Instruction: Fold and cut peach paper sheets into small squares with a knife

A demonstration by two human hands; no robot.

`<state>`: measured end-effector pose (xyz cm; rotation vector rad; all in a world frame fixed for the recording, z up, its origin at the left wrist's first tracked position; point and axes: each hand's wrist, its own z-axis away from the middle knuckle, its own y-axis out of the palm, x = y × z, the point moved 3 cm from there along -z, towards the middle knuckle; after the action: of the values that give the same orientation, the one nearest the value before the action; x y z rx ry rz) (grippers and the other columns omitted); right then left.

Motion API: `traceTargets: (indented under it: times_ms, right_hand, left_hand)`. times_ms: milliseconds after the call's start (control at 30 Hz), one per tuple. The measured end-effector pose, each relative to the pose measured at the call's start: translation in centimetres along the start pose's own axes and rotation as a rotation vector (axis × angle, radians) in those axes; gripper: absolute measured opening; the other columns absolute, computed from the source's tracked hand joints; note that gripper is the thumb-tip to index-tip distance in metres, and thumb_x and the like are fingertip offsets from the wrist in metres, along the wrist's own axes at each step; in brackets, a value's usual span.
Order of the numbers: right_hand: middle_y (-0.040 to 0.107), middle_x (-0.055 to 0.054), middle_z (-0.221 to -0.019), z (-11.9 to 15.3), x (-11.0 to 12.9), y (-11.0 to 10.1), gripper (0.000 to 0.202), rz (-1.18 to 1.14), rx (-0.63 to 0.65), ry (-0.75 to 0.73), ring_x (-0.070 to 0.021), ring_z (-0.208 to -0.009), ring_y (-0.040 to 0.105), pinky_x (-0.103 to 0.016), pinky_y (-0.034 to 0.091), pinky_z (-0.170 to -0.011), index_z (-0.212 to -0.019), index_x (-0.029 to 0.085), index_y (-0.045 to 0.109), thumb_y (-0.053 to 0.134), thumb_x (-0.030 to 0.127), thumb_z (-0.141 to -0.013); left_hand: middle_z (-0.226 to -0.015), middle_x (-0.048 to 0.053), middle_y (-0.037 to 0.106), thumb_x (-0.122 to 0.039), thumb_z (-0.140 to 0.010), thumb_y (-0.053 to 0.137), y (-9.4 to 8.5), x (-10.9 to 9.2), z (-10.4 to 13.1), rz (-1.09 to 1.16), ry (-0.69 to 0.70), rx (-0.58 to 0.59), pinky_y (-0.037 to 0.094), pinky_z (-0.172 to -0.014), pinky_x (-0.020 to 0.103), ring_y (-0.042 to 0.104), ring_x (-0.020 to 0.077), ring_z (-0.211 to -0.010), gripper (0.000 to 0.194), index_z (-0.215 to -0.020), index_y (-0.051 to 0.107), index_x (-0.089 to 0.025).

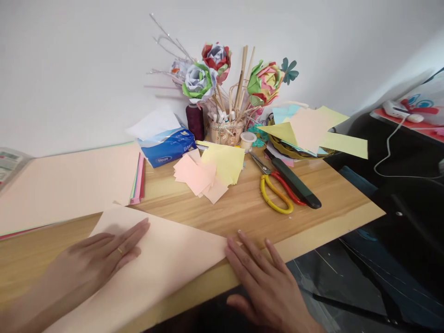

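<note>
A pale pink sheet of paper (pixel 163 259), folded to a point at its right, lies near the front edge of the wooden table (pixel 243 217). My left hand (pixel 107 254) rests flat on the sheet's left part, fingers stretched out, a ring on one finger. At the sheet's right tip, my right hand (pixel 263 277) touches the paper with its fingertips, fingers spread. Behind the sheet are small pink paper squares (pixel 197 173) and a yellow paper piece (pixel 227 162). Scissors with yellow and red handles (pixel 275 194) lie beside a dark green utility knife (pixel 294 180).
A stack of large coloured sheets (pixel 69 180) lies at the left. Against the wall stand a blue tissue pack (pixel 166 147), a maroon thread spool (pixel 194 121) and a pot (pixel 227 133) with paper flowers. A basket (pixel 298 150) at the right holds coloured paper. Dark chair (pixel 409 208) beyond.
</note>
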<state>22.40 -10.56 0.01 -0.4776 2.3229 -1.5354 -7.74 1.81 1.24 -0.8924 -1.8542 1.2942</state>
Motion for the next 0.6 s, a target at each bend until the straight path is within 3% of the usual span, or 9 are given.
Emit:
traceTargets:
  times_ms: [133, 300, 467, 600]
  right_hand:
    - [0.049, 0.000, -0.136, 0.4, -0.5, -0.1, 0.054, 0.035, 0.025, -0.034, -0.0202, -0.139, 0.017, -0.041, 0.001, -0.113, -0.130, 0.017, 0.049, 0.050, 0.048, -0.087]
    - [0.050, -0.002, -0.136, 0.3, -1.1, 0.1, 0.054, 0.098, 0.028, -0.081, -0.0231, -0.135, 0.029, -0.044, 0.005, -0.112, -0.133, 0.017, 0.047, 0.046, 0.046, -0.088]
    - [0.050, -0.005, -0.136, -0.6, -2.2, 0.1, 0.059, 0.119, 0.032, -0.115, -0.0263, -0.125, 0.043, -0.046, 0.006, -0.111, -0.137, 0.013, 0.040, 0.045, 0.046, -0.088]
    - [0.050, -0.006, -0.135, -1.0, -3.0, 0.3, 0.061, 0.121, 0.042, -0.132, -0.0268, -0.123, 0.047, -0.045, 0.005, -0.111, -0.141, 0.013, 0.034, 0.043, 0.043, -0.088]
  left_hand:
    - [-0.115, 0.004, 0.066, -0.031, -0.101, 0.026, 0.1, 0.1, -0.2, -0.076, 0.029, 0.049, 0.053, -0.073, 0.032, 0.068, 0.0190, -0.078, 0.054, -0.148, 0.004, -0.021]
    - [-0.115, 0.003, 0.067, -0.029, -0.100, 0.032, 0.7, 0.5, -0.3, -0.055, -0.002, 0.066, 0.049, -0.076, 0.030, 0.066, 0.0175, -0.087, 0.055, -0.148, 0.006, -0.023]
    - [-0.118, 0.005, 0.065, -0.026, -0.101, 0.026, 0.7, 0.4, -1.1, -0.063, 0.001, 0.076, 0.046, -0.077, 0.030, 0.065, 0.0162, -0.084, 0.041, -0.142, 0.029, -0.020]
    - [-0.129, 0.005, 0.057, -0.027, -0.102, 0.026, 1.1, 0.5, -1.6, -0.073, -0.004, 0.124, 0.043, -0.082, 0.032, 0.062, 0.0168, -0.090, 0.037, -0.132, 0.045, -0.019]
